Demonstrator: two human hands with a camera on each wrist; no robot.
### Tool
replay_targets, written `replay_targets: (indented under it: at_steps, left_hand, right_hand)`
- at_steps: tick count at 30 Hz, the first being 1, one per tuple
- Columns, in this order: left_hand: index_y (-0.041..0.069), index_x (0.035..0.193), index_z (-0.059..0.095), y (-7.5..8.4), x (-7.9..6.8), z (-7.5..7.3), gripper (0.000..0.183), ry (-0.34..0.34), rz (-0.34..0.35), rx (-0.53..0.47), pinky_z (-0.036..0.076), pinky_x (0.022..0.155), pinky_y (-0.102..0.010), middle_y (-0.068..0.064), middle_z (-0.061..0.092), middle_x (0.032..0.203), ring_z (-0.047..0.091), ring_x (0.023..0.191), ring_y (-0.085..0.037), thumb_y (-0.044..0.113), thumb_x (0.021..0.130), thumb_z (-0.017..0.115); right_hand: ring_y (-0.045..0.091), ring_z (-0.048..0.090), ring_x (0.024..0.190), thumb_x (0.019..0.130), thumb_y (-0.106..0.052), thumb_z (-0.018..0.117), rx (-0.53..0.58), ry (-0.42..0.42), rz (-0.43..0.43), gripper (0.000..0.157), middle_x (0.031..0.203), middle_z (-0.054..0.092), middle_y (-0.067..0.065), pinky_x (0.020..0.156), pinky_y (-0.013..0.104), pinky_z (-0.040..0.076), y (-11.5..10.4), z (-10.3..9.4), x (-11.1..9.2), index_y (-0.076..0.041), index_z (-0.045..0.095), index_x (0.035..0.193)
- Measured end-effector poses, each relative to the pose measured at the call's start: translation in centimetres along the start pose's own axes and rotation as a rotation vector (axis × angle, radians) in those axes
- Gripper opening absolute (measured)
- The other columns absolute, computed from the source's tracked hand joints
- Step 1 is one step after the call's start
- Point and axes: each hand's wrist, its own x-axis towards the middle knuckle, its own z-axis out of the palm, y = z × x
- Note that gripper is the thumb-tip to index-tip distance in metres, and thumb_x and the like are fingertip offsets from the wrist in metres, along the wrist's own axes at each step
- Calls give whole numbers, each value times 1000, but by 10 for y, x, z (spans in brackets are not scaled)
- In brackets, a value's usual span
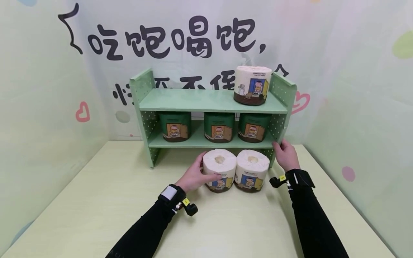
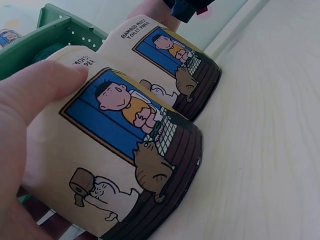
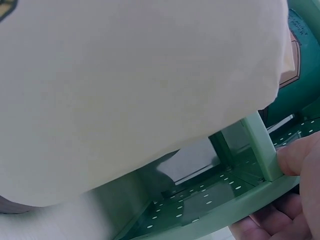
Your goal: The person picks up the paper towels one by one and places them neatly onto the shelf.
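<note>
Two white-wrapped toilet paper rolls (image 1: 252, 166) stand side by side on the table, in front of the green shelf (image 1: 193, 100). My left hand (image 1: 193, 176) holds the left toilet paper roll (image 1: 222, 166), thumb across its printed front and fingers around its far left side. That same roll (image 2: 115, 135) fills much of the left wrist view. My right hand (image 1: 286, 157) grips the shelf's right side panel near the lower board; in the right wrist view the thumb lies on the inner side and the fingers curl behind the panel edge (image 3: 240, 205).
Another white roll (image 1: 253, 86) stands at the right end of the top board. Several green-wrapped rolls (image 1: 219, 128) line the lower board. The pale table (image 1: 96, 208) is bounded by walls at the left, right and back.
</note>
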Motion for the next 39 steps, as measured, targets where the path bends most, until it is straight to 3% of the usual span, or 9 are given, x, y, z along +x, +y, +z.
replay_targets:
  at_steps: [2,8,14,20,31,39]
  left_hand:
    - [13,176,21,0,-1,0,118,1,-2,12,31,131,-68,-18,40,171,41,157,-42,26,85,96]
    - [14,171,29,1,-3,1,112,-18,-15,2,32,131,-66,-18,43,164,46,153,-41,23,83,97]
    - [14,172,22,1,-3,1,116,-52,-19,-33,32,131,-65,-17,47,167,47,154,-40,21,84,97]
    - [11,174,17,4,-4,1,121,-83,20,-19,31,132,-64,-18,45,168,48,153,-40,18,84,96]
    - [18,174,22,5,-4,-1,115,-107,35,0,32,131,-64,-13,47,168,49,152,-37,19,85,96]
    - [15,175,14,3,-3,-1,120,-117,15,38,31,132,-65,-17,44,168,49,151,-40,21,86,94]
  right_hand:
    - [38,59,121,117,-37,45,-2,2,5,52,144,66,28,99,45,46,1,0,0,0,59,151]
    - [38,61,129,117,-36,45,8,2,4,52,149,65,28,107,50,48,3,0,1,0,59,153]
    - [38,60,123,117,-35,45,1,6,7,51,143,67,29,100,43,46,0,-1,0,0,60,150]
    - [37,58,117,117,-34,47,4,18,5,47,133,67,31,93,40,45,-3,-1,-2,3,63,141]
    - [36,59,121,117,-36,46,6,6,18,49,139,67,30,97,41,45,-4,-1,-2,3,62,143]
    - [37,58,121,118,-35,46,9,3,21,49,138,67,30,96,41,45,-6,-1,-3,3,62,144]
